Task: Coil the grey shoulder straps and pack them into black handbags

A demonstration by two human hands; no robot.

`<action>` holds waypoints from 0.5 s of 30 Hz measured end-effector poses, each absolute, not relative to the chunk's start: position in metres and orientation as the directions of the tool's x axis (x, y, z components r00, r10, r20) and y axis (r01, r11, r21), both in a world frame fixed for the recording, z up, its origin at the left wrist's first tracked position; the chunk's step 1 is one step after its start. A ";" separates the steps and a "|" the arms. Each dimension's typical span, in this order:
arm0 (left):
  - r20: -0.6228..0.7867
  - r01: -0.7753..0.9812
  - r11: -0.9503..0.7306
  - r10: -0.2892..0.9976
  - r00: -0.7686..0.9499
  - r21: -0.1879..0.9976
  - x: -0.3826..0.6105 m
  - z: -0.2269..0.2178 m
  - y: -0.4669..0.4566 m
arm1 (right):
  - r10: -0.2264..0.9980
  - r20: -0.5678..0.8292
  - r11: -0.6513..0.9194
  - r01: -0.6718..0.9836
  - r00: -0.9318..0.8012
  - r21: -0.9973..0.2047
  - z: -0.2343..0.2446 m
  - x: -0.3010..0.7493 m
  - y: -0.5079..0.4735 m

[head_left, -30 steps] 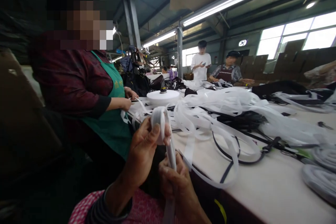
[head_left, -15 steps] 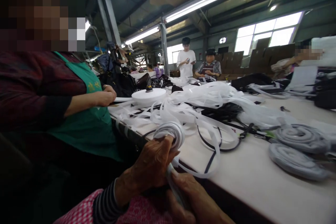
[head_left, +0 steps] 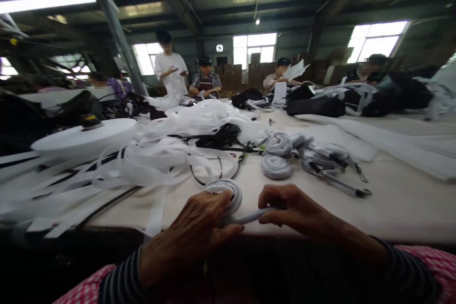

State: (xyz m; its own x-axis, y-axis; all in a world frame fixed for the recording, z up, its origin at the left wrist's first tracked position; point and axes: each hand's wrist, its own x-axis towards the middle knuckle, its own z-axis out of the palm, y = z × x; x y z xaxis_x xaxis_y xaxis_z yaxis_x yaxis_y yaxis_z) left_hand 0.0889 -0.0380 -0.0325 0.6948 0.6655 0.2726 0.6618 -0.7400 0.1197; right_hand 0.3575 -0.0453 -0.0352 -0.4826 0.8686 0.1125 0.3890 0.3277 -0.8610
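Note:
A grey coiled strap [head_left: 235,195] stands at the table's near edge, its rings facing up and toward me. My left hand [head_left: 194,221] is closed round the coil's near left side, thumb stretched along below it. From the coil a loose end runs right into my right hand [head_left: 290,206], where thumb and fingers pinch it. Just beyond lie two more rolled grey straps, a nearer coil [head_left: 277,166] and a farther coil [head_left: 278,144]. A bundle of wrapped grey straps [head_left: 326,156] with metal clips is to their right.
A heap of white strips [head_left: 156,156] covers the table's left and middle. A large white roll [head_left: 85,137] lies at far left. Black bags [head_left: 315,107] and white sheets [head_left: 402,145] lie to the right and back. Several people are across the table, one standing person [head_left: 171,73] among them.
My view has swung right, and the co-worker in the green apron is out of sight. My hands have come over the table edge and moved apart, the strap's end stretched between them.

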 end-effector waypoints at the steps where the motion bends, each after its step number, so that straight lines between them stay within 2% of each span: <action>1: 0.221 0.658 -0.740 0.671 0.708 0.138 0.098 -0.033 -0.028 | 0.862 0.186 0.414 0.443 -0.472 -0.795 -0.038 0.367 -0.041; 4: 0.111 0.634 -0.756 0.653 0.750 0.165 0.123 -0.037 -0.002 | 0.779 0.375 0.624 0.565 -0.503 -0.540 -0.052 0.390 -0.028; 8: 0.005 0.542 -0.824 0.550 0.835 0.165 0.145 -0.041 0.021 | 0.709 0.435 0.698 0.639 -0.555 -0.324 -0.075 0.404 -0.014; 12: -0.051 0.415 -0.896 0.412 0.910 0.156 0.155 -0.034 0.038 | 0.658 0.492 0.732 0.638 -0.570 -0.240 -0.087 0.404 -0.006; 15: -0.119 0.354 -0.921 0.338 0.934 0.161 0.155 -0.027 0.049 | 0.648 0.425 0.755 0.606 -0.632 -0.250 -0.082 0.402 -0.002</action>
State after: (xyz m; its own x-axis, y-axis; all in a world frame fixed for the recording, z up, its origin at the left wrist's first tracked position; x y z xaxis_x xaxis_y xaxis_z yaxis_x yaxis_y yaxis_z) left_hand 0.1553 0.0491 -0.0274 0.9335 0.3383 -0.1187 0.3543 -0.9211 0.1615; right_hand 0.4023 -0.0021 -0.0824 -0.6320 0.6481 0.4249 0.6060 0.7550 -0.2503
